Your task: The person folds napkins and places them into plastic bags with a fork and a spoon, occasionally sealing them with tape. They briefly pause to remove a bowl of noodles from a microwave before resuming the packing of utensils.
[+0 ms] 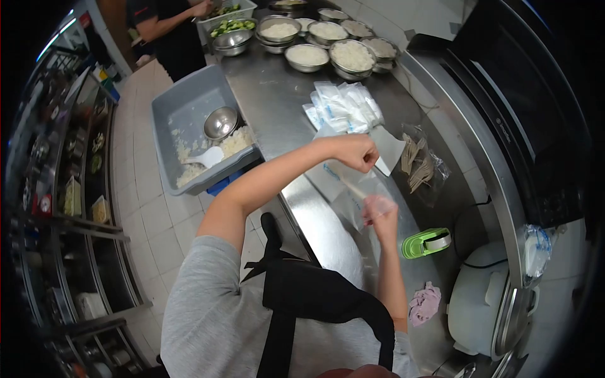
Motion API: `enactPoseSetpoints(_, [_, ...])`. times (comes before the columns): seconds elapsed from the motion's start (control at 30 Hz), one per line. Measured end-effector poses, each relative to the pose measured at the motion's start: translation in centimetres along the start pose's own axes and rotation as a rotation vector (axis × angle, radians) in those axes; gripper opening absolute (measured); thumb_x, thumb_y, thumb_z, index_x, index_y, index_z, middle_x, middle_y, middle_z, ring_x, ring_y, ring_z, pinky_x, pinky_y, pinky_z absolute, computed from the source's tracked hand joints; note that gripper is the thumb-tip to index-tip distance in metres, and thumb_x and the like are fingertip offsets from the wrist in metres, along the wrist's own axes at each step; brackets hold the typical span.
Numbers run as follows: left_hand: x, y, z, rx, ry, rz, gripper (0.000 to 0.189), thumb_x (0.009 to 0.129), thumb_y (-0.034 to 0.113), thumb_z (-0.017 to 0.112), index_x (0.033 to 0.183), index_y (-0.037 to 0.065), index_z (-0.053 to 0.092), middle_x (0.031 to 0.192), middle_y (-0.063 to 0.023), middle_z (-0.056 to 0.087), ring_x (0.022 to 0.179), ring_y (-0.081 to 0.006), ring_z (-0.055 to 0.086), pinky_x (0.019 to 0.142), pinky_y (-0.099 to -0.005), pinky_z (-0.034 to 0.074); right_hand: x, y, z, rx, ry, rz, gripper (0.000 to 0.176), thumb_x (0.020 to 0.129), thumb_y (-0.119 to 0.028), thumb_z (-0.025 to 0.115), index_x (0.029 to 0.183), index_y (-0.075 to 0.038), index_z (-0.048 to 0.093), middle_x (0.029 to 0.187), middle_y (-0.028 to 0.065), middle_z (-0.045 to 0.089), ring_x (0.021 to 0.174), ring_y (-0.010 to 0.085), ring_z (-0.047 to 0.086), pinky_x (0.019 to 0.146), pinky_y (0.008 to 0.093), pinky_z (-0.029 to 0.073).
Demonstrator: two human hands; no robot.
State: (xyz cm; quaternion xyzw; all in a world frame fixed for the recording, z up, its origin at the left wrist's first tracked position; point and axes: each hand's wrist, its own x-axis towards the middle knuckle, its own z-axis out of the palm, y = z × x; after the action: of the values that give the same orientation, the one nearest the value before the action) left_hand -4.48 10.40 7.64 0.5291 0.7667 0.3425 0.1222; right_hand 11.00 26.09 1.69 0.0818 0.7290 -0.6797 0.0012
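Over the steel counter, my left hand [358,152] is closed in a fist, its fingertips turned away; what it grips, if anything, is hidden. Lower down, my right hand [380,211] is closed, with a clear plastic bag [353,200] wrapped over its fingers. A pale, thin strip shows through the film between the hands, too blurred to name. Just beyond my left hand lies a pile of white packets with blue print [343,108]. White sheets [389,148] lie beside that hand. To the right is an open bag of wooden cutlery [418,165].
A green tape dispenser [426,243] and pink cloth [425,303] sit right of my right arm. Steel bowls of rice [307,57] crowd the far end. A grey tub [165,129] with rice, bowl and paddle stands left. Another person [170,38] works at far left.
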Motion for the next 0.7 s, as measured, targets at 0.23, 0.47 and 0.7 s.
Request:
enactPoseSetpoints(0.23, [-3.4,3.6,-5.4,-0.131,0.274,0.007,0.009,0.065,0.008,0.056,0.067,-0.001,0.056,0.063,-0.0069,0.059,0.062,-0.0132,0.056,0.063,-0.0278,0.045,-0.1,-9.5,-2.2,-0.605,-0.096,-0.618,0.019,0.084,-0.011,0.053,0.098,0.002,0.057,0.068,0.0096,0.059,0.061,0.0163,0.058,0.059,0.0266,0.044])
enactPoseSetpoints(0.47, [-6.5,3.2,-6.1,-0.313,0.407,0.012,0.005,0.071,0.006,0.054,0.071,0.001,0.054,0.067,-0.0043,0.061,0.068,-0.0100,0.060,0.063,-0.0244,0.046,0.5,-9.9,-3.5,-0.304,-0.005,-0.620,0.024,0.089,-0.014,0.051,0.103,0.003,0.057,0.076,0.0056,0.063,0.071,0.0096,0.056,0.066,0.0242,0.044])
enactPoseSetpoints(0.7, [-9.6,5.0,-5.9,-0.158,0.487,-0.007,0.007,0.073,0.008,0.055,0.071,0.001,0.054,0.065,-0.0059,0.061,0.067,-0.0118,0.061,0.064,-0.0261,0.047,0.8,-13.9,2.3,-0.461,0.114,-0.988,0.048,0.076,-0.016,0.064,0.119,-0.001,0.049,0.114,0.0127,0.053,0.103,0.0230,0.051,0.081,0.0323,0.041])
